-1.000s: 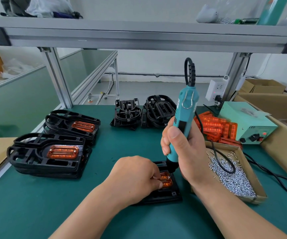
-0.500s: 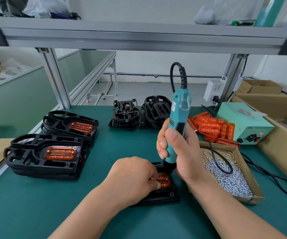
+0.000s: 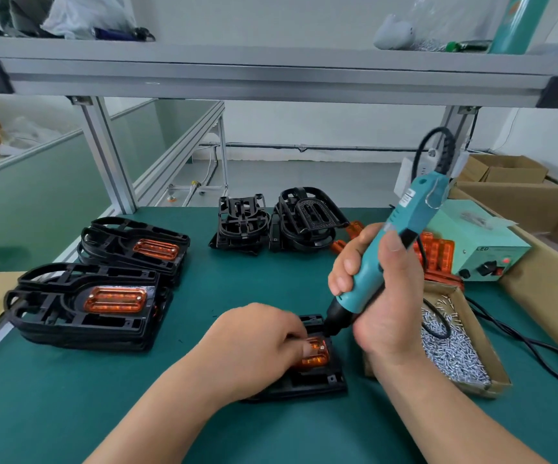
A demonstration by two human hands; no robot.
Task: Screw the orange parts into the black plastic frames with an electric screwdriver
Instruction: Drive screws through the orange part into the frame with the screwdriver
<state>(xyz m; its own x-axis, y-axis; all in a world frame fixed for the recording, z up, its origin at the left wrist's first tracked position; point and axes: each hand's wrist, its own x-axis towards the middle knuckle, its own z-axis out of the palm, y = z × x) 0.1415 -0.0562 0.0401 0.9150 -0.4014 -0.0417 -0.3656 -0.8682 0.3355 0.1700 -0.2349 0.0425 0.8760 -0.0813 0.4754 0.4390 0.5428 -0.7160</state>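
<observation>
A black plastic frame lies on the green mat in front of me with an orange part seated in it. My left hand covers most of the frame and its fingers press on the orange part. My right hand grips the teal electric screwdriver, which leans to the upper right. Its black tip hovers just above the far end of the orange part. A silver screw head shows in that end.
Two stacks of frames with orange parts sit at left. Bare black frames stand at the back. Loose orange parts, a teal power supply and a cardboard tray of screws lie at right. Cables trail over the mat.
The screwdriver has tilted from upright to leaning right, and its tip has lifted off the orange part. My left hand has stayed on the frame.
</observation>
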